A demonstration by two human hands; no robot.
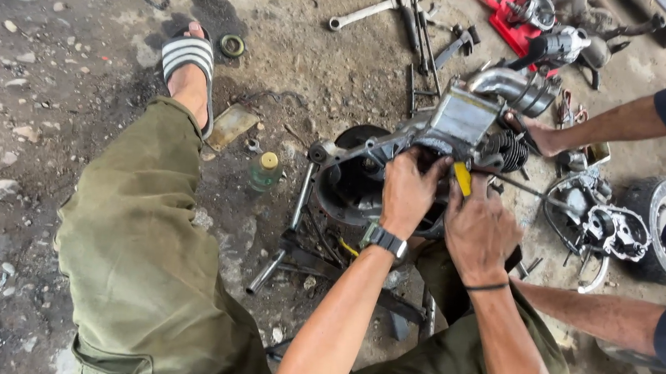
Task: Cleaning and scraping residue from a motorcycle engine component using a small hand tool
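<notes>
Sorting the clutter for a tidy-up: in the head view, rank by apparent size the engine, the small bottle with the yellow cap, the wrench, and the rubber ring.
Largest to smallest:
engine
wrench
small bottle with the yellow cap
rubber ring

rough repair workshop, oily dirt floor [57,70], scattered wrench [361,13], dismantled engine [430,155], loose wheel [663,221]

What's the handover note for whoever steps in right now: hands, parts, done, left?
Left hand: pressed on the small engine, fingers curled over its top edge near the metal casing.
Right hand: gripping a yellow-handled tool whose tip goes into the engine.
Another person's hand steadies the engine by the finned cylinder.
Engine rests on the dirt floor between the legs. Wrench lies beyond it; small bottle to its left.
Done: engine is out, partly stripped, loose parts around.
Left: whatever the tool is working on is hidden by the hands; cannot tell if it is free.
</notes>
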